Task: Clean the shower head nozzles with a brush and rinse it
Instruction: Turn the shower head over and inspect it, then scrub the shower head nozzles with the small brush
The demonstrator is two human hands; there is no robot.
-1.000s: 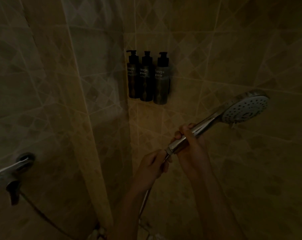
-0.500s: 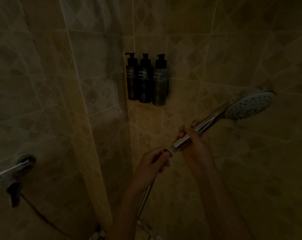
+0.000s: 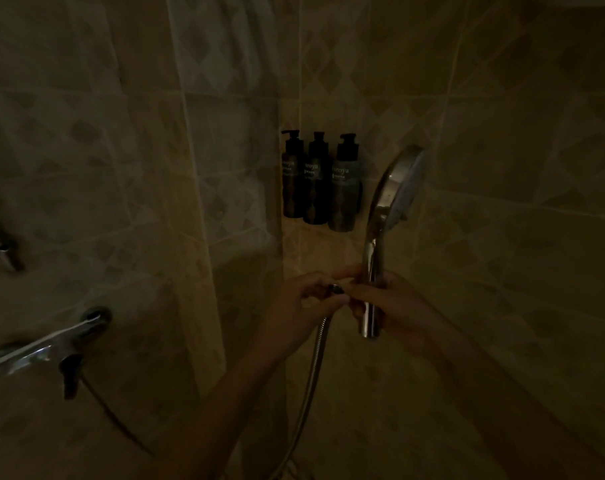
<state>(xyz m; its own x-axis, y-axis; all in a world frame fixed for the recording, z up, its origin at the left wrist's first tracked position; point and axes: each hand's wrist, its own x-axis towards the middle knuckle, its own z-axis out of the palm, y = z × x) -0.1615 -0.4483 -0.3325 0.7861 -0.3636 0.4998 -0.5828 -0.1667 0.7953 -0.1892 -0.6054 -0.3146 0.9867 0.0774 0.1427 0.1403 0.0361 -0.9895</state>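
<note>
Tiled wall (image 3: 502, 237), dim and beige, fills the frame, with a translucent shower screen (image 3: 231, 98) hanging down the centre-left. At lower left a chrome mixer tap (image 3: 48, 344) juts from the tiles. Three dark pump bottles (image 3: 317, 178) stand side by side in the corner at mid-frame.

Just right of them is the shower head (image 3: 396, 188), held upright with its long axis near vertical. The round spray face is at the top, seen almost edge-on and turned toward the right of the frame. The right hand (image 3: 401, 306) has its fingers wrapped round the chrome handle, low on its length. The handle's bottom end shows bare below that fist.

A ribbed metal hose (image 3: 313, 372) runs from the bottom of the frame up to the left hand (image 3: 304, 303). Its fingers pinch the hose nut (image 3: 335, 288), just left of the handle; whether the two hands touch I cannot tell. By the look of it, the hose is off the handle.

No brush is in view. The nozzles lie above the right-hand grip and face away from the left hand. That hand is the one likely to take up a brush, so it would first have to let the hose go, and the face would want rolling toward it.
</note>
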